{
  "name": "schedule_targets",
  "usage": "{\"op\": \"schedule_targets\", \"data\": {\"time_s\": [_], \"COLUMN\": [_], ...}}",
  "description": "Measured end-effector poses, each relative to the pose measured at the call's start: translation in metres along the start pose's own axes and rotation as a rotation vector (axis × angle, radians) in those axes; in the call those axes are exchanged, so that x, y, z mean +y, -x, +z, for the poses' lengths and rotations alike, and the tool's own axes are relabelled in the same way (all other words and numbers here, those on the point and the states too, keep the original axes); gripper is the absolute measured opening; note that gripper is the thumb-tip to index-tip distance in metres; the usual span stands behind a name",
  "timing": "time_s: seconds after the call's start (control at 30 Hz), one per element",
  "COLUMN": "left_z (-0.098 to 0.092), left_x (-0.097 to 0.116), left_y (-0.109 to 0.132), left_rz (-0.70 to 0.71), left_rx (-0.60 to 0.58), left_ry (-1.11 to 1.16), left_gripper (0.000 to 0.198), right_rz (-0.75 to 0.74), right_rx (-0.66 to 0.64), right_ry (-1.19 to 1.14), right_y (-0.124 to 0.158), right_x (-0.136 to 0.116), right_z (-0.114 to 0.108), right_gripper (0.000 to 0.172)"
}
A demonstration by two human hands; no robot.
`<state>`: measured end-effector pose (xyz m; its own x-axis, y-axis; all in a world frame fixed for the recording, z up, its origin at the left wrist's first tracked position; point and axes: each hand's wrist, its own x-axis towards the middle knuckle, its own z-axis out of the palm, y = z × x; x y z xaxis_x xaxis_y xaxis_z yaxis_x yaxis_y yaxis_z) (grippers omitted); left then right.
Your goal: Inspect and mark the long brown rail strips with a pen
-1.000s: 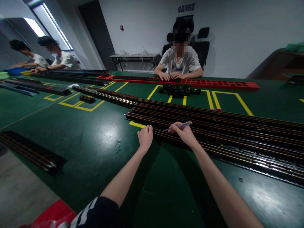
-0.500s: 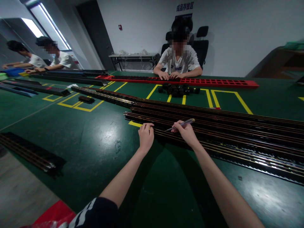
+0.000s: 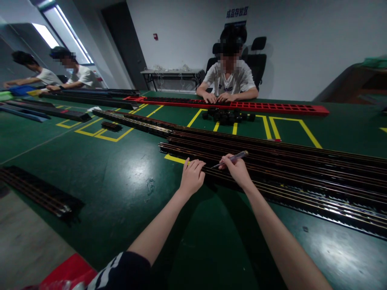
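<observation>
Long black strips with thin copper-coloured lines (image 3: 272, 161) lie side by side across the table, slanting down to the right. My left hand (image 3: 192, 176) is at the left end of the nearest strip (image 3: 232, 177), thumb and fingertips closed on it and the little finger lifted away. My right hand (image 3: 237, 169) grips a slim pen-like tool (image 3: 242, 154) with a greyish handle and a thin pointed tip. That tip points left and down at the strip, just right of my left fingertips. Whether it touches the strip I cannot tell.
Across the green table (image 3: 121, 181), a person (image 3: 228, 78) has both hands on a long red tray (image 3: 287, 108), with a pile of black parts (image 3: 223, 116) before it. More strips (image 3: 36, 189) lie at left, beside a short bundle (image 3: 111, 126). Two people sit far left.
My left hand has shifted right along the strip, closer to the tool tip, and its fingers have spread somewhat. The right hand stays almost where it was. The view has tilted slightly.
</observation>
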<state>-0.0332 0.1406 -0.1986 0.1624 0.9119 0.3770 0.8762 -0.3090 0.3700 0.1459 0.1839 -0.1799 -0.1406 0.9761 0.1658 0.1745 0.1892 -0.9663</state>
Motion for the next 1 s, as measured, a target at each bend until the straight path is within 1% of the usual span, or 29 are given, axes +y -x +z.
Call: {"op": "schedule_targets", "data": {"time_s": [0.23,0.43,0.6,0.7,0.83,1.0], "left_z": [-0.005,-0.009,-0.007,-0.003,0.0,0.001], "left_x": [-0.002,-0.01,-0.015,-0.016,-0.015,-0.016], "left_y": [0.002,0.002,0.001,0.001,0.001,0.001], "left_rz": [0.005,-0.022,-0.064,-0.024,0.062,0.104], "left_rx": [0.008,0.039,0.092,0.109,0.102,0.091], "left_ry": [-0.048,-0.1,-0.157,-0.17,-0.179,-0.173], "left_gripper": [0.032,0.028,0.029,0.031,0.037,0.036], "right_rz": [-0.008,-0.037,-0.071,-0.084,-0.087,-0.065], "right_rx": [0.005,-0.004,-0.02,-0.02,-0.036,-0.025], "right_ry": [0.026,0.052,0.064,0.071,0.078,0.078], "right_y": [-0.001,-0.009,-0.014,-0.013,-0.009,-0.005], "right_x": [-0.003,-0.006,-0.008,-0.007,-0.007,-0.008], "right_z": [0.006,0.022,0.033,0.032,0.028,0.021], "right_gripper": [0.032,0.031,0.03,0.029,0.029,0.031]}}
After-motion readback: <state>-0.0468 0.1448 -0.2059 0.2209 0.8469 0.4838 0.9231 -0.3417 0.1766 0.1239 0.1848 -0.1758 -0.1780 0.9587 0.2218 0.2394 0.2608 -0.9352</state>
